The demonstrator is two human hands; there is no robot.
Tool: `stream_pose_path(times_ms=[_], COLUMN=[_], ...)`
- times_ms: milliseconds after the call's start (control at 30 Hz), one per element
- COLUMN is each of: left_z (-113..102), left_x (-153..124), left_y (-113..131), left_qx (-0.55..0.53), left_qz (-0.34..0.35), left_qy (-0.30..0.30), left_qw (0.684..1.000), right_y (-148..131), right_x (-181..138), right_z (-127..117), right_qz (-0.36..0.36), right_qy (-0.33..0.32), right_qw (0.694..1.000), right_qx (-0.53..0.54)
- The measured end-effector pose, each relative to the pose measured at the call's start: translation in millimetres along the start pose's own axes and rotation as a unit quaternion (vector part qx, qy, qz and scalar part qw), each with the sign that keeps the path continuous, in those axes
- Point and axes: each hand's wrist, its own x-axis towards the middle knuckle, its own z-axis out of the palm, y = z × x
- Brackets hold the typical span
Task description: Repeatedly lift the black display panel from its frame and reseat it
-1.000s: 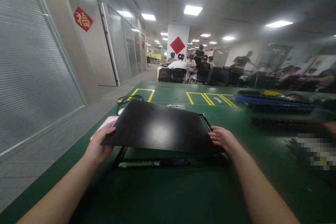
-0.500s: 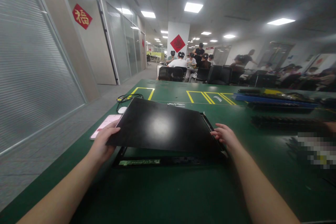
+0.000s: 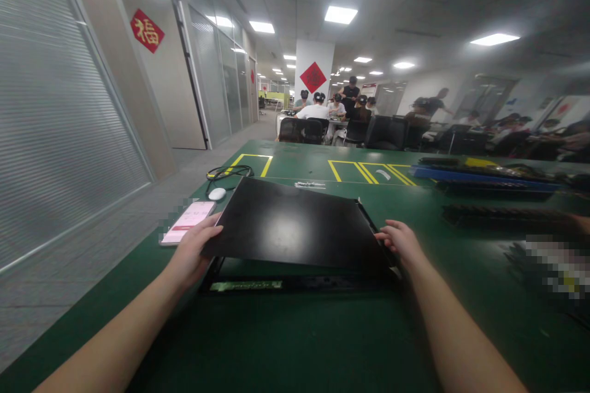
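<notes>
A flat black panel is held tilted over a black frame that lies on the green table. My left hand grips the panel's near left corner, thumb on top. My right hand grips the panel's right edge with its fingers curled round it. The panel's near edge is raised and its far edge rests low on the frame. A green circuit strip shows along the frame's near rail.
A pink phone, a white mouse and a black cable lie left of the panel. Dark trays and a blue tray sit at the right. Yellow tape marks cross the far table. Several people sit at desks beyond.
The panel has shifted right and come down closer to the frame, uncovering the phone. Both hands moved with it.
</notes>
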Motion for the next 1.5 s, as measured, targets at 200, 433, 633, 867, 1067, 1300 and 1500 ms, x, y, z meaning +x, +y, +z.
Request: stream_pose_path(times_ms=[200,433,633,867,1067,1300,1500], left_z=[1.6,4.6,5.3,7.1,7.9,9.9,11.4], left_x=[-1.8,-3.1,-3.2,-3.2,-3.7,-5.3,-6.3], left_y=[0.4,-1.5,-3.0,-2.0,-1.1,0.1,1.0], left_qx=[-0.009,-0.011,0.016,0.033,0.013,0.002,0.03], left_qz=[-0.021,-0.045,-0.05,-0.063,-0.082,-0.091,-0.081], left_qy=[0.004,0.009,0.01,0.024,0.021,0.028,0.031], left_qw=[1.0,0.999,0.999,0.997,0.996,0.995,0.996], right_y=[3.1,8.5,13.6,14.2,16.7,19.5,15.6], right_x=[4.2,9.0,13.2,12.9,14.9,20.7,17.1], right_z=[-1.6,-3.1,-4.7,-5.1,-5.2,-5.7,-5.3], right_qz=[-0.003,-0.017,-0.034,-0.037,-0.048,-0.063,-0.066], right_qy=[0.003,0.018,0.027,0.032,0.031,0.033,0.033], right_qw=[1.0,0.999,0.997,0.993,0.991,0.978,0.972], right_qx=[-0.003,-0.027,-0.065,-0.105,-0.124,-0.198,-0.225])
